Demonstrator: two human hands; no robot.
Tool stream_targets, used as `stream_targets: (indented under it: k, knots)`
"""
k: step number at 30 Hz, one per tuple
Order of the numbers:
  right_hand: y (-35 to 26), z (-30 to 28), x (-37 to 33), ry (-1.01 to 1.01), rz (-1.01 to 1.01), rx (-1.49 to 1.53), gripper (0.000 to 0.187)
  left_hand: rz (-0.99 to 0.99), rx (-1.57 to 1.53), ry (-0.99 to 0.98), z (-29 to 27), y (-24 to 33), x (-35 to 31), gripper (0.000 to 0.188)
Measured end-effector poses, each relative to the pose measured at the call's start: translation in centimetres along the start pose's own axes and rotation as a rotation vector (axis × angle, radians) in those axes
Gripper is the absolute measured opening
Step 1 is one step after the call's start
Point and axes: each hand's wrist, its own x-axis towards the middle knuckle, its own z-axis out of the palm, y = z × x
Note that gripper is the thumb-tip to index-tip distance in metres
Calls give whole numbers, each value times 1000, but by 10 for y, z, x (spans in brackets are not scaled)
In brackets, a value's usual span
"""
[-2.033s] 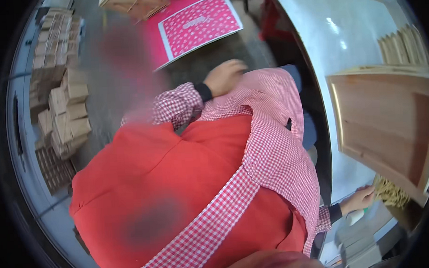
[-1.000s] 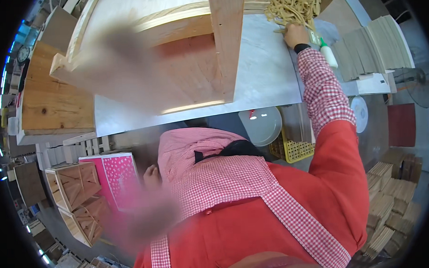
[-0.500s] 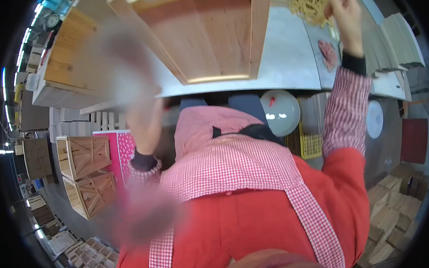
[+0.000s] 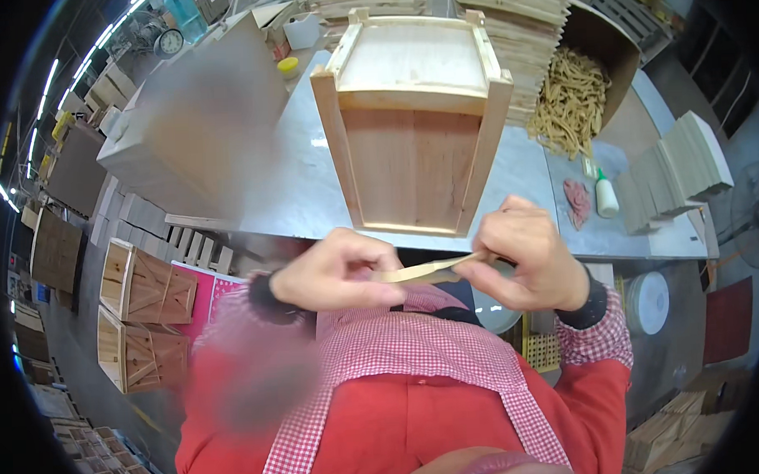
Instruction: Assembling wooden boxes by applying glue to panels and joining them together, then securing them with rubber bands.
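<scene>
So the left hand (image 4: 337, 270) is pretty much closed up, thumb and fingers pinching one end of a tan strip (image 4: 427, 270). The right hand (image 4: 526, 253) has its fingers curled in, with the thumb out along the strip's other end. Strip's up in the air between the two, running across roughly level, in front of the checked apron (image 4: 417, 344).

Just past the hands there's a wooden crate (image 4: 410, 161) standing near the close edge of the table (image 4: 520, 182). Over to the right you've got a crumpled pink cloth (image 4: 576, 201), then a white bottle (image 4: 606, 197) with a green cap standing right beside it, and grey boards (image 4: 670, 168) further right. Farther back is a big heap of tan strips (image 4: 574, 105) at a carton (image 4: 611, 49), next to stacked wood (image 4: 510, 32). Two more crates (image 4: 155, 282) sit off to the left, away from the table.
</scene>
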Motion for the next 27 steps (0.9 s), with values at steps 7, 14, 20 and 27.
stream_targets:
  k: [7,14,20,27]
  knots:
    - [67,-96,67,135,-277,-422,41,547,1466,643,-144,68,36,22]
    - [214,-114,134,190,101,-292,35,360,1236,612,-269,41,122,26]
    - [223,-110,125,102,164,-186,35,239,1061,441,-276,39,118,16]
    - [149,-120,113,-221,233,-26,36,72,595,98,-215,75,77,39]
